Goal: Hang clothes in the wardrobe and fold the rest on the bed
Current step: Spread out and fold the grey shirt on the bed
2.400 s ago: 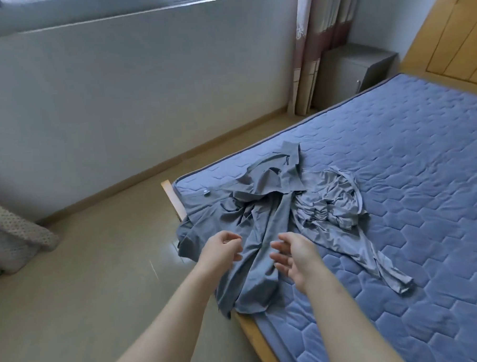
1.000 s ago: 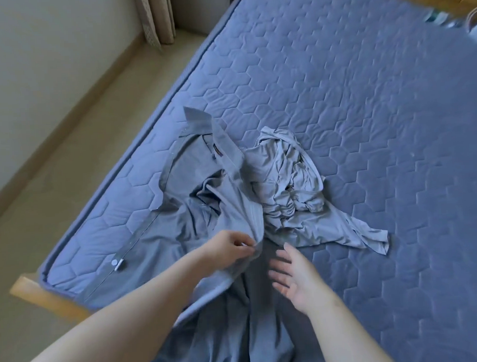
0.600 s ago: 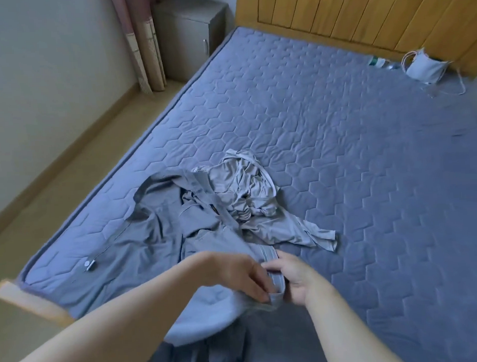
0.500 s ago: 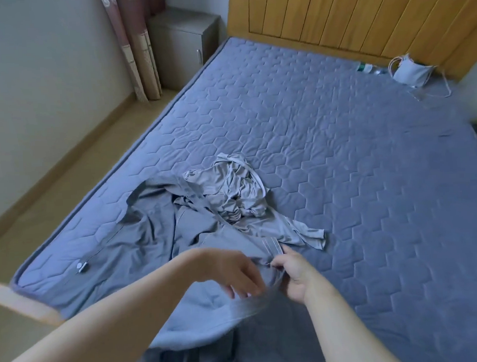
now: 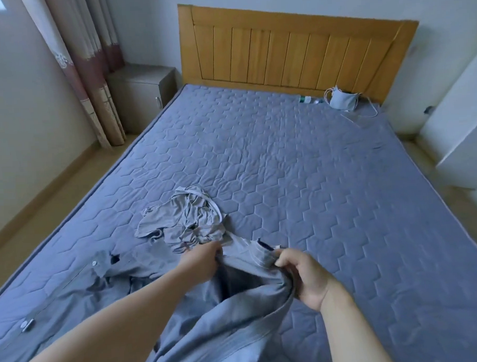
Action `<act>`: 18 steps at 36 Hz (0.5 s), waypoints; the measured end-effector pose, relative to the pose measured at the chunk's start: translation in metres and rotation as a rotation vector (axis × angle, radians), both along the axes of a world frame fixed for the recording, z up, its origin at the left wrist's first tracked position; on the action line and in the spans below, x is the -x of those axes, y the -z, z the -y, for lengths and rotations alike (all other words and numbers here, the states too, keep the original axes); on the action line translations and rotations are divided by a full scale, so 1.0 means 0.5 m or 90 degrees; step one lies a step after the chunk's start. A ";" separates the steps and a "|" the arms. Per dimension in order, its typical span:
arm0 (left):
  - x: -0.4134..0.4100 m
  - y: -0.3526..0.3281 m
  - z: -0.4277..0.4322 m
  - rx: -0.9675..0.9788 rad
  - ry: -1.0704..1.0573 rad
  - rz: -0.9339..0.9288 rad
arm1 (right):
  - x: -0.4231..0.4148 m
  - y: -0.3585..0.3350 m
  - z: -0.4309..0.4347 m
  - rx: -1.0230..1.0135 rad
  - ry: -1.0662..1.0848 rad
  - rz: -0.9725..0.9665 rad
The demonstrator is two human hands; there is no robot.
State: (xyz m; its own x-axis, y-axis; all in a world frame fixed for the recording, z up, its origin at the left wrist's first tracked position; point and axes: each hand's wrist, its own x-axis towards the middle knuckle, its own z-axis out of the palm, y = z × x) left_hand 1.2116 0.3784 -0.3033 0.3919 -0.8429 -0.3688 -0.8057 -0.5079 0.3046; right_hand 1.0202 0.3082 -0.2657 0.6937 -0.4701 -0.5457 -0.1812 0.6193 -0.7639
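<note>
A blue-grey garment (image 5: 232, 315) lies at the near edge of the bed (image 5: 299, 164), part of it lifted towards me. My left hand (image 5: 201, 261) pinches its upper edge on the left. My right hand (image 5: 304, 273) grips the same ribbed edge further right, so the cloth opens between them. Just beyond my hands a lighter grey garment (image 5: 187, 218) sits crumpled on the quilted mattress. More blue-grey cloth (image 5: 73, 294) spreads flat to the left.
A wooden headboard (image 5: 294, 52) stands at the far end. A face mask (image 5: 343, 99) and a small packet (image 5: 306, 99) lie near it. A grey bedside cabinet (image 5: 140, 94) and curtains (image 5: 87, 64) are at the left; white furniture (image 5: 465, 132) at the right.
Both hands have taken hold of the blue-grey garment's edge and pulled it apart and up. My view has risen from the bed's foot corner to the whole mattress and headboard.
</note>
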 end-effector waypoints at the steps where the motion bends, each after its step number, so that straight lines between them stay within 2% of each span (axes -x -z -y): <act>1: 0.004 -0.002 0.002 0.031 -0.033 -0.023 | 0.006 0.002 0.000 -0.004 -0.015 -0.016; 4: 0.024 -0.028 0.008 0.143 -0.095 -0.047 | 0.012 0.009 -0.010 -0.030 0.003 -0.042; 7: 0.053 -0.074 0.018 0.229 -0.061 -0.036 | 0.000 0.012 -0.025 -0.087 0.062 -0.049; 9: 0.068 -0.104 0.019 0.255 -0.011 -0.024 | -0.012 0.011 -0.036 -0.131 0.147 -0.018; 11: 0.073 -0.123 0.017 0.259 0.044 -0.004 | -0.024 0.010 -0.042 -0.152 0.208 0.028; 14: 0.063 -0.129 0.006 0.252 0.083 -0.015 | -0.040 0.004 -0.040 -0.127 0.223 0.097; 16: 0.051 -0.129 -0.003 0.241 0.086 -0.050 | -0.052 0.001 -0.034 -0.076 0.225 0.092; 18: 0.043 -0.130 -0.011 0.168 0.112 -0.090 | -0.065 -0.002 -0.028 -0.006 0.238 0.066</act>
